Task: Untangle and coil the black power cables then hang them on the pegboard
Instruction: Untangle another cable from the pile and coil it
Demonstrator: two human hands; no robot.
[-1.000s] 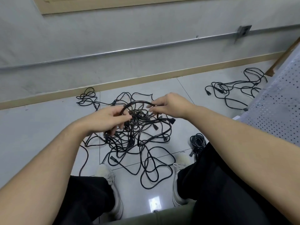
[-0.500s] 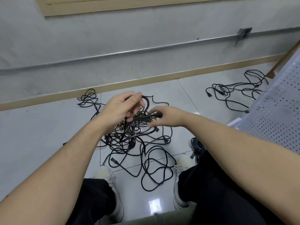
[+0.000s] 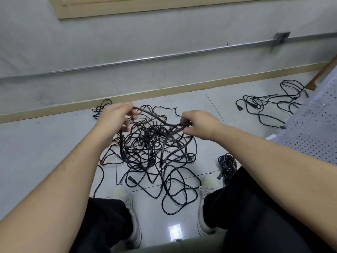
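Black power cables [image 3: 149, 143] tangled on floor | left hand [image 3: 114, 119] pinches a strand | right hand [image 3: 198, 123] pinches the same strand

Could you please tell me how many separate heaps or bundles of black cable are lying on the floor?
3: the big tangled heap of black power cables under both hands, a looser black cable cluster at far right beside the perforated white pegboard, and a small coiled black bundle by the right knee.

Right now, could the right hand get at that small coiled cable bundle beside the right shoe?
Probably yes. The coiled bundle lies on open floor under the right forearm, nothing on it, but the right hand is pinching a cable and must let go first.
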